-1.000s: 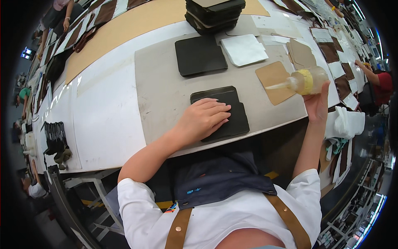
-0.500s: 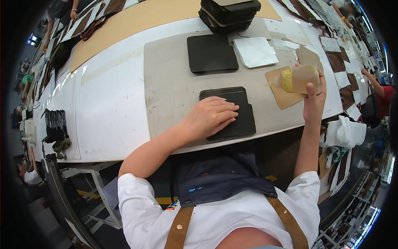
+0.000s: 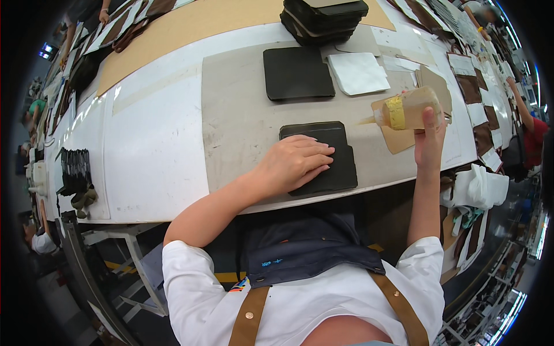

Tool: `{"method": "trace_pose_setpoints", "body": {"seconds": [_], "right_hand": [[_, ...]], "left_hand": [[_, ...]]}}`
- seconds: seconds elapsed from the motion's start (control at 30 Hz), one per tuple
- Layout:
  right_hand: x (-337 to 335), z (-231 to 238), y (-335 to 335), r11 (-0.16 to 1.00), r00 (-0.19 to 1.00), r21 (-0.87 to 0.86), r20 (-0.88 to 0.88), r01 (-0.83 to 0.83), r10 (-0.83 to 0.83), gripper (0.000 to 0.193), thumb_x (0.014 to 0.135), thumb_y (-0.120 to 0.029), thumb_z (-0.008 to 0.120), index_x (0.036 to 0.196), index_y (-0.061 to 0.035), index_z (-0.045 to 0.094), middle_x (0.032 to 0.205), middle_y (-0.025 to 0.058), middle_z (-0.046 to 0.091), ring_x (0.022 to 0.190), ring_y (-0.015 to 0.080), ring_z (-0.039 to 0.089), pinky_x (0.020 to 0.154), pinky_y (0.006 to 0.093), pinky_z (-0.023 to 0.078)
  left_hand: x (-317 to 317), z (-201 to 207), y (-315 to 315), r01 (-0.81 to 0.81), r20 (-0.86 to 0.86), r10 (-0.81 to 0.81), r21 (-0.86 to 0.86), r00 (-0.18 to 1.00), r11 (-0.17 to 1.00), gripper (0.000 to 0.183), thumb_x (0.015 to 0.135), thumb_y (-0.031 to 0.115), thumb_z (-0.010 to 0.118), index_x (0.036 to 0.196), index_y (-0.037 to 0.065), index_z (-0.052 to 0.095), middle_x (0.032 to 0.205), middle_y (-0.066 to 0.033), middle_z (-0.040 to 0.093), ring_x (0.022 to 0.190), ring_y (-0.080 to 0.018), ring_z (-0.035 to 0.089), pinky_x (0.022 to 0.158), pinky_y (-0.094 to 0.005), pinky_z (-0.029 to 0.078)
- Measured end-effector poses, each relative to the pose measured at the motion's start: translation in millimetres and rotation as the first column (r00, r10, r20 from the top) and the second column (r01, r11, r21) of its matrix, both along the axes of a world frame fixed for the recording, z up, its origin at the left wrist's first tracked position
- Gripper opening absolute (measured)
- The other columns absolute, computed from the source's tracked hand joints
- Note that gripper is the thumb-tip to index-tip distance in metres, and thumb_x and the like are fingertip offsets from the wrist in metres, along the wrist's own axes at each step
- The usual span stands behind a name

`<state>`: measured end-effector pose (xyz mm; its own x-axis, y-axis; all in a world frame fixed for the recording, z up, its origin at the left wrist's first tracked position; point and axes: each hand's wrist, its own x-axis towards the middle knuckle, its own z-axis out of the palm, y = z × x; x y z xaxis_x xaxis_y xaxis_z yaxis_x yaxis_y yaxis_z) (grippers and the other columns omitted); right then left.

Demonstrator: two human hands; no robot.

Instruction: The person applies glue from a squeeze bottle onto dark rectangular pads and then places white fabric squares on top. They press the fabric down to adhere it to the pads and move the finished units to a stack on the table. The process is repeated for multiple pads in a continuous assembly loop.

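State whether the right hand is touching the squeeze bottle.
Touching. The head view shows the right hand gripping the squeeze bottle, its thumb lying across the bottle's side.

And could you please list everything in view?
table: one, white, centre
grey mat: one, grey, on table
near panel: one, black, mat's near edge
far panel: one, black, on mat
white sheets: unclear, white, beside far panel
dark stack: one, blackish, far side
tan card: one, tan, mat's right
squeeze bottle: one, translucent, above mat
black bundle: one, black, left
brown pieces: many, brown, edges
people: several, varied clothing, edges
left hand: one, on near panel
right hand: one, holding squeeze bottle
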<state>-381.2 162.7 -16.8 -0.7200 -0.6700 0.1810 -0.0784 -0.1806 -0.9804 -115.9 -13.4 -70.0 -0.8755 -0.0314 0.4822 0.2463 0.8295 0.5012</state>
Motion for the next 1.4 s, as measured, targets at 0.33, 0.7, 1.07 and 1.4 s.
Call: {"method": "trace_pose_setpoints", "body": {"seconds": [0.33, 0.7, 1.07, 1.4], "right_hand": [[-6, -9, -6, 0.999, 0.998, 0.002, 0.041, 0.051, -0.051, 0.061, 0.093, -0.047, 0.074, 0.130, -0.0024, 0.056, 0.114, 0.0025, 0.065, 0.103, 0.0081, 0.062, 0.089, 0.0228, 0.050], [-9, -13, -11, 1.000, 1.000, 0.007, 0.000, -0.010, 0.010, 0.065, 0.092, -0.043, 0.077, 0.135, -0.0022, 0.051, 0.117, 0.0049, 0.064, 0.107, 0.0106, 0.061, 0.092, 0.0244, 0.050], [-6, -11, -14, 0.999, 0.999, 0.027, -0.012, -0.034, 0.035, 0.072, 0.089, -0.046, 0.079, 0.137, -0.0006, 0.048, 0.120, 0.0065, 0.062, 0.112, 0.0136, 0.060, 0.097, 0.0281, 0.049], [-4, -7, -7, 0.995, 0.996, 0.076, -0.053, -0.065, 0.069, 0.075, 0.089, -0.049, 0.078, 0.137, -0.0001, 0.049, 0.121, 0.0073, 0.062, 0.115, 0.0142, 0.059, 0.101, 0.0298, 0.046]], "left_hand": [[0, 1, 0, -0.003, 0.000, 0.003, 0.012, 1.000, 1.000, 0.015, 0.091, 0.014, 0.073, 0.104, 0.009, 0.074, 0.117, -0.0041, 0.074, 0.110, -0.0229, 0.070, 0.098, -0.0383, 0.054], [0, 1, 0, 0.000, 0.000, 0.000, 0.013, 1.000, 1.000, 0.015, 0.090, 0.014, 0.073, 0.104, 0.008, 0.074, 0.117, -0.0042, 0.074, 0.110, -0.0227, 0.070, 0.098, -0.0381, 0.054], [0, 1, 0, 0.003, -0.006, -0.003, 0.017, 1.000, 1.000, 0.016, 0.090, 0.014, 0.073, 0.105, 0.008, 0.074, 0.116, -0.0045, 0.074, 0.109, -0.0229, 0.070, 0.098, -0.0381, 0.054], [0, 3, 0, 0.002, -0.005, -0.002, 0.014, 1.000, 1.000, 0.018, 0.090, 0.014, 0.073, 0.107, 0.008, 0.074, 0.116, -0.0044, 0.074, 0.108, -0.0234, 0.070, 0.097, -0.0385, 0.054]]}}
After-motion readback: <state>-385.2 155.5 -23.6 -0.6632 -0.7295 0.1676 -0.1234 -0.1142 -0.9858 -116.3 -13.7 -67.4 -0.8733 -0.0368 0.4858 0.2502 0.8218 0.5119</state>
